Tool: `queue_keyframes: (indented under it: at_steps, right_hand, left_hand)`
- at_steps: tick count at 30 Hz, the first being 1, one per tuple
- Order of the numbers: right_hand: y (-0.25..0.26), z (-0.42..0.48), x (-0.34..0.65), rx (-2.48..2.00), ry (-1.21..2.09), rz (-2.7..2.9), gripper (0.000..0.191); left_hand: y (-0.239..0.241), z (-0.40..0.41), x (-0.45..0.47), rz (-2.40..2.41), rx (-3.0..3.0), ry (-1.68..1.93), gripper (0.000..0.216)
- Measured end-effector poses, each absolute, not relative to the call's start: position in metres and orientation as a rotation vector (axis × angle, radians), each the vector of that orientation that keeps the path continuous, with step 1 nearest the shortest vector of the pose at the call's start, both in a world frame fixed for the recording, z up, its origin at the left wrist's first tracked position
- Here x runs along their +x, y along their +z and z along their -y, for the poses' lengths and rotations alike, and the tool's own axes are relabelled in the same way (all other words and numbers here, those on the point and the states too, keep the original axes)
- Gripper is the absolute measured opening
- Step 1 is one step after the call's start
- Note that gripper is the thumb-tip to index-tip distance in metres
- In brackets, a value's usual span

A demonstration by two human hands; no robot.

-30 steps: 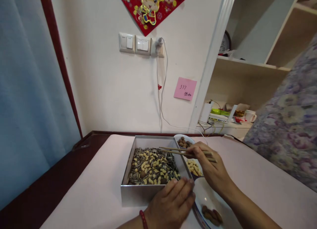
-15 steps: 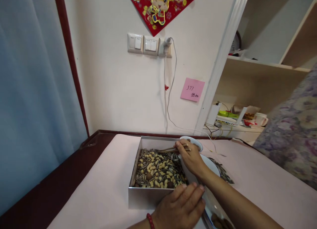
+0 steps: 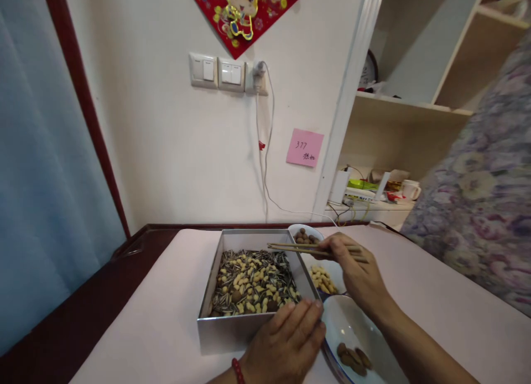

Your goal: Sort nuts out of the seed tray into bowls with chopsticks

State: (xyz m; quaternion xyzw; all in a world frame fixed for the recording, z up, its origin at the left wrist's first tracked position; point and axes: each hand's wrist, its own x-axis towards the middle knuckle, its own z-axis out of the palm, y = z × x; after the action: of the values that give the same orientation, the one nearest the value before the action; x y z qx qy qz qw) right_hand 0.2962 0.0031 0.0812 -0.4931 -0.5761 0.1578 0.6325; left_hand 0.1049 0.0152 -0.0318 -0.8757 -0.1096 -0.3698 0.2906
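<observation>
A square metal tray [image 3: 232,331] on the pink-covered table holds mixed sunflower seeds and pale peanuts [image 3: 253,281]. My left hand [image 3: 284,345] rests on the tray's near right corner, fingers laid flat and together. My right hand [image 3: 357,276] is closed on a pair of wooden chopsticks [image 3: 298,248] whose tips point left over the tray's far right edge. Right of the tray stand three white dishes: the far one [image 3: 305,233] with brown nuts, the middle one [image 3: 327,276] with pale peanuts, the near one [image 3: 352,340] with a few brown nuts.
A floral-patterned cloth [image 3: 477,190] fills the right side. Behind the table is a wall with switches [image 3: 218,73], a plugged white cable [image 3: 263,146] and a pink note [image 3: 305,148]. Shelves [image 3: 385,190] with small items stand at the back right. A blue curtain [image 3: 41,179] hangs left.
My right hand drew back to the right from the tray, the chopsticks now over the dishes. The view shifted. My left hand stayed on the tray's corner.
</observation>
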Motion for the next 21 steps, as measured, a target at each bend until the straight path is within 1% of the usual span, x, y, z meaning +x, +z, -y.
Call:
queue_keyframes:
  at_steps: [5, 10, 15, 21]
  right_hand:
    - [0.090, 0.052, 0.349, -1.133, 0.191, 1.030, 0.035]
    - [0.082, 0.082, 0.393, -1.212, 0.083, 0.759, 0.042]
    - [0.073, 0.085, 0.406, -1.279, 0.118, 0.759, 0.048]
    - [0.080, 0.077, 0.378, -1.183, 0.190, 0.857, 0.038]
  left_hand:
    - [-0.030, -0.013, 0.105, 0.305, -2.376, -0.993, 0.034]
    - [-0.026, -0.012, 0.106, 0.304, -2.416, -1.018, 0.035]
    - [-0.023, -0.011, 0.106, 0.309, -2.412, -1.032, 0.034]
    - [-0.025, -0.009, 0.106, 0.331, -2.411, -0.988, 0.035]
